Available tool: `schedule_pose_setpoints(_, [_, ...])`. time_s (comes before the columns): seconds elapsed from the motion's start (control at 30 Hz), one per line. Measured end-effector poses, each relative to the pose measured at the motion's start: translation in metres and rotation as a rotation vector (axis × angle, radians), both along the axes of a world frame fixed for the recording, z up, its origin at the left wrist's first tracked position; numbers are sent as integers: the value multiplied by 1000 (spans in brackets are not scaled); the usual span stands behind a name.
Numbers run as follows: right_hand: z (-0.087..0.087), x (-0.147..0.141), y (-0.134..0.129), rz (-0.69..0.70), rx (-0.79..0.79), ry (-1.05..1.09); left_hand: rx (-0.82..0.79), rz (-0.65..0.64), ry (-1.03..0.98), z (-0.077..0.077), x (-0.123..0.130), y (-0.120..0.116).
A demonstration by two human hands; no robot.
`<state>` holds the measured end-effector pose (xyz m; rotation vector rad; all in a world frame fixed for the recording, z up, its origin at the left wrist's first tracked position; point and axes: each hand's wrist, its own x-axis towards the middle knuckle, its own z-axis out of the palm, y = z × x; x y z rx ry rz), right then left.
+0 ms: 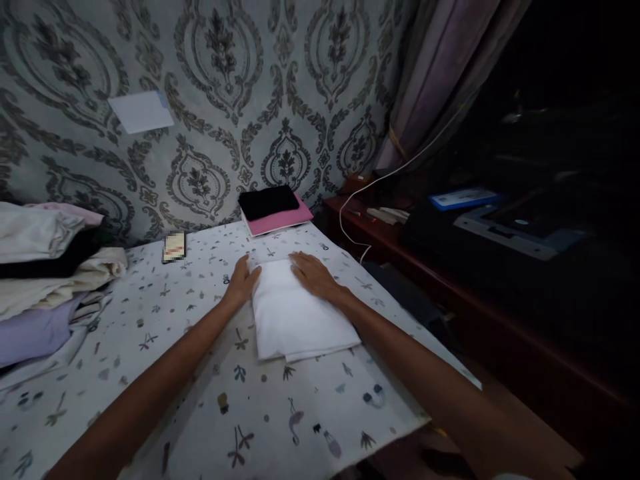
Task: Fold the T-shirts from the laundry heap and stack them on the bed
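Observation:
A folded white cloth (300, 320), perhaps a garment, lies flat in front of me on a white sheet with a small plant print (200, 373). My left hand (242, 280) rests along the cloth's far left edge, its thumb pointing in toward the fabric and the fingers extended. On the far right part of the cloth lies my right hand (313, 275), palm down with the fingers stretched out. Neither hand grips the fabric. Just beyond my hands sits a small stack, a black folded cloth (269, 201) on top of a pink one (287, 218).
Piled clothes (50, 273) stand at the left. A phone (174, 247) lies near the patterned wall (215, 80). To the right is a dark red wooden cabinet (480, 307) with a white cable (380, 179), and a blue-edged item (465, 198) is above it.

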<state>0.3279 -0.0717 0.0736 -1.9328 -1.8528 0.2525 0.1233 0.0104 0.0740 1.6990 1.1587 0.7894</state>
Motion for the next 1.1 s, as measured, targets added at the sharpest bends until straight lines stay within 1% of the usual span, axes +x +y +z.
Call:
schedule_pose_setpoints(0.07, [3,-3,-6,-46,59,51,-226,139,-239,4,-11,-20])
schedule_pose_setpoints(0.1, [3,-6,-9,-60,92,61,-304,171,-310,7,-16,-29])
schedule_pose_setpoints(0.13, [4,-11,-14,-59,123,57,-368,169,-355,10,-21,-39])
schedule_pose_setpoints(0.2, [3,-22,-23,-14,149,11,-510,91,-385,17,-27,-59])
schedule_pose_setpoints(0.23, [2,-29,-27,14,130,-21,-594,38,-408,20,-28,-70])
schedule_pose_setpoints(0.3, [1,-39,-34,52,44,-77,-721,-58,-460,25,-26,-92])
schedule_pose_setpoints(0.33, [2,-41,-35,61,-6,-91,-756,-74,-466,27,-23,-103])
schedule_pose_setpoints(0.4, [6,-41,-32,66,-70,-92,-803,-62,-429,29,-16,-124])
schedule_pose_setpoints(0.5, [19,-26,-18,80,-138,-67,-840,-16,-313,32,-8,-143])
schedule_pose_setpoints(0.6, [34,-7,3,89,-231,-28,-819,-2,-277,33,-15,-142])
schedule_pose_setpoints(0.63, [38,-2,10,90,-260,-12,-816,-5,-268,34,-21,-137])
schedule_pose_setpoints(0.7, [44,5,21,92,-305,20,-801,-50,-254,33,-40,-122])
schedule_pose_setpoints(0.77, [45,8,28,87,-354,77,-760,-83,-285,32,-63,-105])
schedule_pose_setpoints(0.83, [43,6,28,70,-384,152,-714,-14,-351,31,-84,-89])
schedule_pose_setpoints(0.9, [39,2,24,43,-391,235,-690,127,-427,31,-98,-81])
schedule_pose_setpoints(0.97, [35,-2,18,-2,-388,317,-692,217,-470,30,-102,-81])
schedule_pose_setpoints(1.07, [31,-7,10,-91,-394,420,-712,220,-477,24,-95,-90])
schedule_pose_setpoints(1.1, [31,-8,8,-126,-410,488,-717,215,-465,21,-92,-92])
